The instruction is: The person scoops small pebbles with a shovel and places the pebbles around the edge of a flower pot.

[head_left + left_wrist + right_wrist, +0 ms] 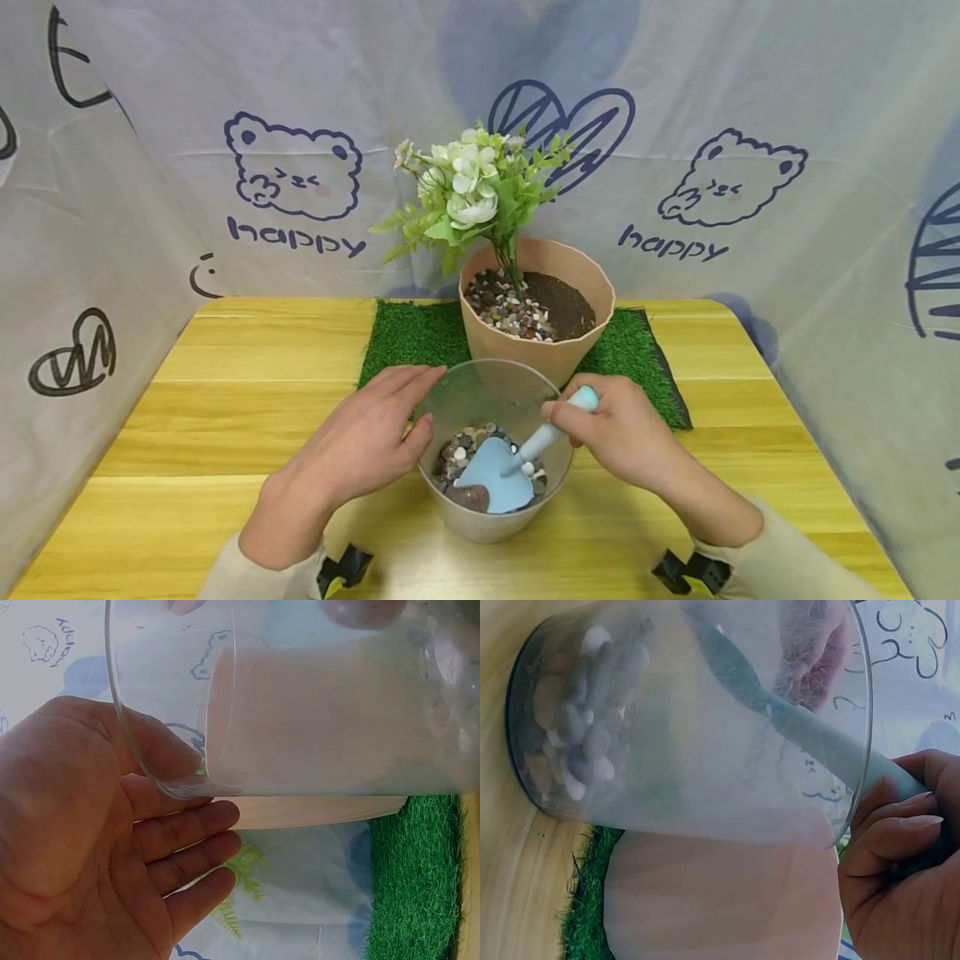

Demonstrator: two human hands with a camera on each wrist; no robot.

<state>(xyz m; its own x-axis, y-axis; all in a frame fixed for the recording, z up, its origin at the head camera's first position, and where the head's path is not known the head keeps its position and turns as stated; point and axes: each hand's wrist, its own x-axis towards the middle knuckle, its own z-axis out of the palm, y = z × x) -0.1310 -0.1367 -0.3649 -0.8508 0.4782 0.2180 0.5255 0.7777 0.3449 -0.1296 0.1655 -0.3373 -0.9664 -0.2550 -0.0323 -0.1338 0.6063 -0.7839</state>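
Observation:
My right hand grips the handle of a light blue trowel, its fingers curled round the grip. The trowel's blade lies on pebbles inside a clear plastic bucket. Against the blade sits a larger brownish stone. My left hand holds the bucket's left rim, thumb on the inner side and index finger outside, the other fingers stretched out. In the right wrist view, the pebbles show through the wall at the bucket's base.
Behind the bucket, a peach flowerpot stands on a green turf mat. It holds dark soil, small stones and a plant with white flowers. A wooden table lies beneath; a printed curtain hangs behind.

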